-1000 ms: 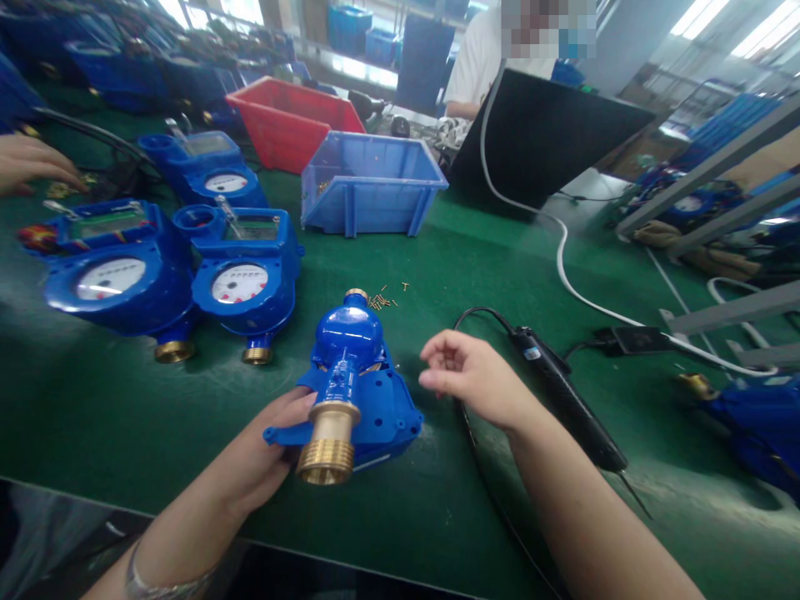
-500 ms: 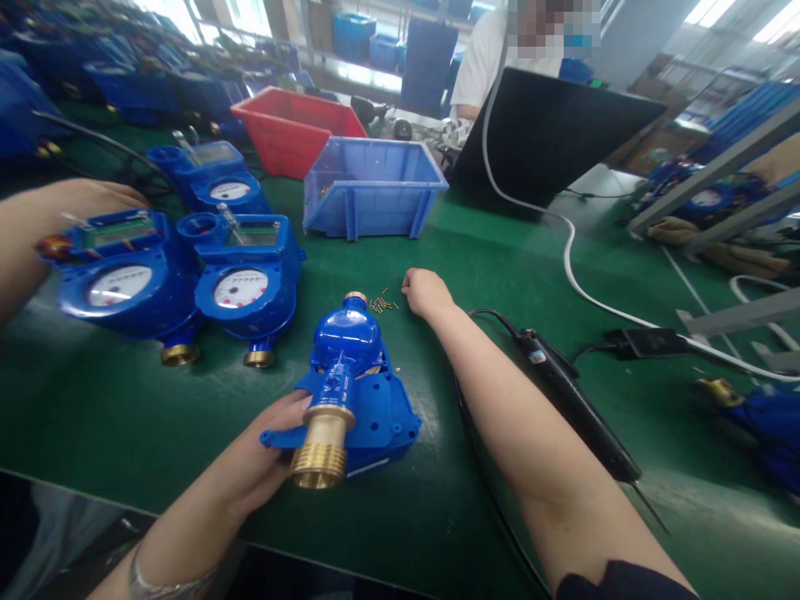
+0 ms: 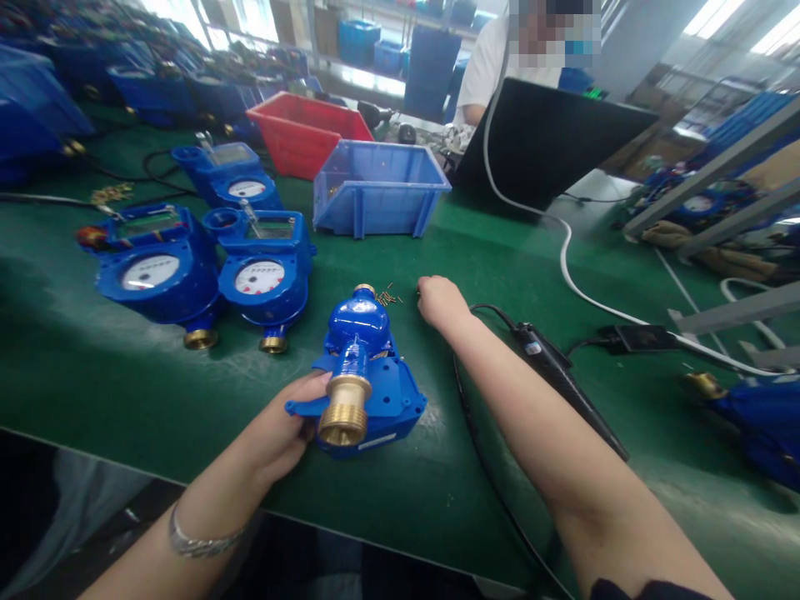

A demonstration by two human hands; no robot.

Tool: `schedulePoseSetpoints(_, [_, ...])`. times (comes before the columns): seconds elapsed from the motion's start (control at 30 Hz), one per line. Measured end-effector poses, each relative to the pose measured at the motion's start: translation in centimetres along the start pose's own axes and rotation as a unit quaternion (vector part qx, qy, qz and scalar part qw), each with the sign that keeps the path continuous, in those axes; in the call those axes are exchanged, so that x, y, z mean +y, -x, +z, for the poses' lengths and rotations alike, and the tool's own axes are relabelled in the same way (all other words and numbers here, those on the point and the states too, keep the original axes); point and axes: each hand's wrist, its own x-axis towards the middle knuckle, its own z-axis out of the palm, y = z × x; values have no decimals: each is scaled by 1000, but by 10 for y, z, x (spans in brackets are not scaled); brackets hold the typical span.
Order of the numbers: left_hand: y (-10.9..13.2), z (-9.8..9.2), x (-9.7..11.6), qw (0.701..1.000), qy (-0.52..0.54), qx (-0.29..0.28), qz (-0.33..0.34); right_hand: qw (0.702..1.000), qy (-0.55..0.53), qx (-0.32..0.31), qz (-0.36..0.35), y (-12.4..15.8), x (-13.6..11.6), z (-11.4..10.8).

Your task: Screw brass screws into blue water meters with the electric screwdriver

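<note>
My left hand (image 3: 291, 429) grips a blue water meter (image 3: 359, 325) by the edge of its plastic housing. The meter lies face down on the green bench, its brass threaded end toward me. Just beyond it is a small heap of brass screws (image 3: 388, 297). To the right of those screws, my right hand (image 3: 441, 302) rests low over the bench, fingers pinched together. Whatever its fingertips hold is too small to make out. A black electric screwdriver (image 3: 562, 379) lies beside my right forearm, partly covered by it.
Dial-up water meters (image 3: 262, 275) stand at left, near another screw pile (image 3: 111, 193). Behind are a blue bin (image 3: 387, 204) and a red bin (image 3: 306, 137). A black panel (image 3: 550, 142) stands before a person in white (image 3: 484, 71). A white cable (image 3: 566, 258) crosses the right side.
Another person's arm at the left has withdrawn from beside the upright meters. My right hand has moved slightly away from the screw heap. The whole view has shifted a little.
</note>
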Motion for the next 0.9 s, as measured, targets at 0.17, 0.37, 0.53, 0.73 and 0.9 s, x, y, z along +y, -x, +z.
schedulePoseSetpoints(0.17, [0,13,-10,1000,12,2,19,987,-135,65,51,61,-5,-30])
schedulePoseSetpoints(0.37, [-4,31,-20,999,36,10,30,906,-404,128,-3,165,-38,-38])
schedulePoseSetpoints(0.53, [-2,34,-18,997,55,-16,41,908,-412,75,-32,175,-63,-21])
schedulePoseSetpoints(0.73, [0,36,-16,997,69,-21,42,942,-325,84,-22,171,-78,-16])
schedulePoseSetpoints(0.9, [-1,35,-18,997,65,-6,31,952,-276,134,-15,174,-84,-13])
